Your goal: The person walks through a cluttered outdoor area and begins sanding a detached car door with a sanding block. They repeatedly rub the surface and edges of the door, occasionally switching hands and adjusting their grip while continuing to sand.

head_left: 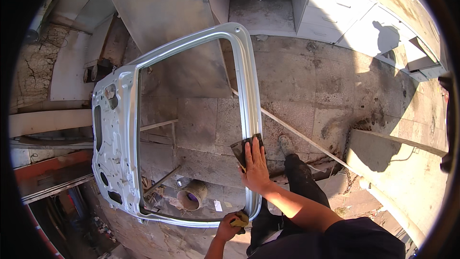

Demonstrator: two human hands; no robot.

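Note:
A silver-grey car door shell (pixel 125 148) with a bare window frame stands tilted in front of me. My right hand (pixel 256 167) lies on the right-hand bar of that frame. Its outstretched fingers press a dark sheet of sandpaper (pixel 238 151) against the metal. Lower down, at the frame's bottom right corner, my left hand (pixel 227 229) is closed round a yellowish-brown pad (pixel 241 219), which touches the frame. Whether the pad is sponge or cloth I cannot tell.
A pale pole (pixel 302 135) slants across the tiled floor behind the door. Through the window opening show a round can (pixel 192 195) and thin metal legs. White drawer units (pixel 330 17) line the back right; a large grey panel (pixel 160 7) leans at the back. A concrete block (pixel 383 156) stands right.

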